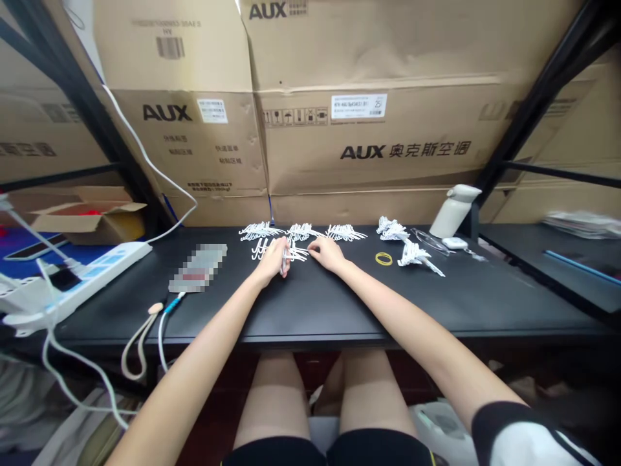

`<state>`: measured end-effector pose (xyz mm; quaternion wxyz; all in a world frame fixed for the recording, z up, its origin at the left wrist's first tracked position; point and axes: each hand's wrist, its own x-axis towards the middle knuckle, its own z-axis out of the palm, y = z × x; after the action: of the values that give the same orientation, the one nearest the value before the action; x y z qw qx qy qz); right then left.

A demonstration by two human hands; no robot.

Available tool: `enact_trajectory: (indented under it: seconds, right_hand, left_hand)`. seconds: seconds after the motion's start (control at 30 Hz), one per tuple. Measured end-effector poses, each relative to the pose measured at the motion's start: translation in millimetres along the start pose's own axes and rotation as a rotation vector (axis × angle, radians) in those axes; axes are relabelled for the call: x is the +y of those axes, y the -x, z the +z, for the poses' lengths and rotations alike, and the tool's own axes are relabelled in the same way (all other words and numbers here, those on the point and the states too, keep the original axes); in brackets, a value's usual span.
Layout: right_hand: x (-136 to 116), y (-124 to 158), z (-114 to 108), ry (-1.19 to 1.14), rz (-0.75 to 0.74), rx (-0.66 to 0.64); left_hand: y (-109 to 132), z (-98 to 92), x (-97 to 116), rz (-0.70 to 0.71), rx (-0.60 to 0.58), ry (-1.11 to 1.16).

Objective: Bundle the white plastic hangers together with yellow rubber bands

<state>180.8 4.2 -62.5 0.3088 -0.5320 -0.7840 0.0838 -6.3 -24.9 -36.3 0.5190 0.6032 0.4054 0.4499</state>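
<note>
Several piles of thin white hooked pieces lie in rows on the black table; one back pile (pixel 261 230) is at the left, another (pixel 301 231) in the middle and a third (pixel 344 232) at the right. My left hand (pixel 273 262) is closed round a few white hooked pieces (pixel 284 261), over the front row. Close by, my right hand (pixel 328 254) has its thumb and fingers pinched at the ends of the front hooked pieces (pixel 299 254). What sits between those fingertips is too small to make out. Tied-looking bundles (pixel 414 254) of similar white pieces lie farther right.
Yellow rubber bands (pixel 383 259) lie right of my hands. A white bottle (pixel 455 211) stands at the back right. To the left are a blurred-out flat object (pixel 198 268) with a cable and a white power strip (pixel 97 278). Large cardboard boxes (pixel 310 175) wall the back.
</note>
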Motion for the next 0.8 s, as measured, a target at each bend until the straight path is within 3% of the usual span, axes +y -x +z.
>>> enact_trajectory:
  seconds: [0.37, 0.57, 0.7, 0.8]
  right_hand:
    - [11, 10, -38, -0.043, 0.119, -0.089]
    - [13, 22, -38, -0.177, 0.214, -0.024]
    - [2, 22, -39, -0.390, 0.163, 0.059]
    - [-10, 24, -44, -0.573, 0.074, 0.026]
  left_hand:
    - [4, 0.3, 0, 0.018, -0.043, -0.127]
    - [4, 2.0, -4, 0.095, -0.011, -0.229]
    - [7, 2.3, -5, 0.177, 0.046, -0.312]
    - [10, 1.9, -5, 0.235, 0.090, -0.377]
